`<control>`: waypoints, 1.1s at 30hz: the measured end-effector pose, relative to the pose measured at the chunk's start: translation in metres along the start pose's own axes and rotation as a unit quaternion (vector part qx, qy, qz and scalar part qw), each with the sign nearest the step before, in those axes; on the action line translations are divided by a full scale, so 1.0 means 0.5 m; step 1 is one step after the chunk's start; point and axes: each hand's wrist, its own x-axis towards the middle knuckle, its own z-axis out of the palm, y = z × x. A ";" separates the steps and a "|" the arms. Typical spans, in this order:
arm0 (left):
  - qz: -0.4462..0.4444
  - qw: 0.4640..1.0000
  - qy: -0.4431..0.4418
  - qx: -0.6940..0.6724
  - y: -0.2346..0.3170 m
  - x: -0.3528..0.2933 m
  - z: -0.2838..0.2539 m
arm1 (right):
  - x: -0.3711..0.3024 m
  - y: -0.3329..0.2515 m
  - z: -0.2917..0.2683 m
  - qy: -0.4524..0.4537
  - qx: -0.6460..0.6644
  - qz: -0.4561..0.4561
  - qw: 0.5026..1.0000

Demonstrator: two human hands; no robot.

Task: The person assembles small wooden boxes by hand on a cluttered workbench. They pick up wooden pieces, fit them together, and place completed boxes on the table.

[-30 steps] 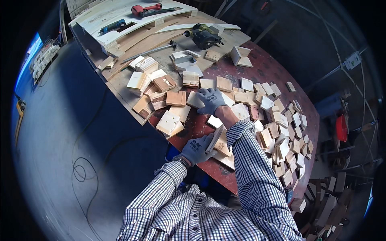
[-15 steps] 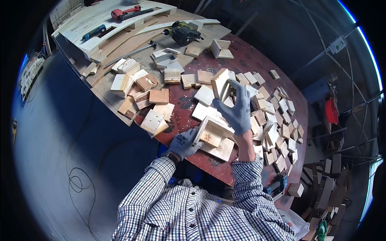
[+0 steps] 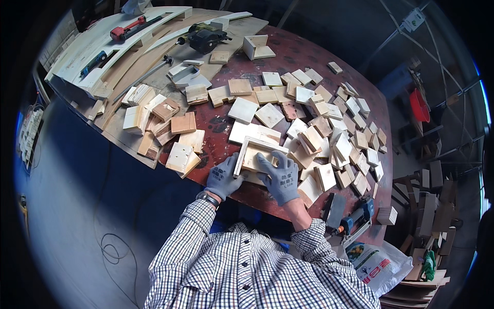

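A small open box of pale wood boards [image 3: 240, 164] stands at the near edge of the red table, with two board walls meeting in a corner round a flat block. My left hand [image 3: 224, 178], in a grey glove, closes on the box's left wall from outside. The fingers of my right hand [image 3: 280, 178], also gloved, are bent over the box's right part and press on the wood inside. My right palm hides some of that side. A pale flat board [image 3: 252, 132] lies just beyond the box.
Loose wood blocks [image 3: 329, 123] spread over the right of the red table [image 3: 226, 105]; stacked blocks [image 3: 136, 117] stand left. A blue nail gun [image 3: 358, 215] lies at the near right edge. Farther off are a red tool [image 3: 126, 29], a dark power tool [image 3: 205, 38] and a corner-shaped wood piece [image 3: 259, 47].
My right hand has come down and nearer, from holding a wood piece above the table to the box. My left hand stays at the box's left wall. The view has shifted.
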 end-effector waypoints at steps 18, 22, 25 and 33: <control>0.020 1.000 0.011 0.001 0.009 0.016 0.002 | -0.052 -0.029 0.077 -0.007 -0.079 0.155 0.985; 0.016 1.000 0.014 0.011 0.000 0.012 -0.006 | -0.047 -0.040 0.073 -0.036 -0.061 0.153 0.986; -0.020 1.000 -0.013 -0.001 0.034 0.011 -0.019 | -0.059 -0.032 0.056 -0.022 -0.023 0.144 0.989; -0.002 0.999 -0.032 0.013 -0.003 -0.003 -0.015 | 0.075 -0.140 -0.080 0.156 0.158 -0.051 0.974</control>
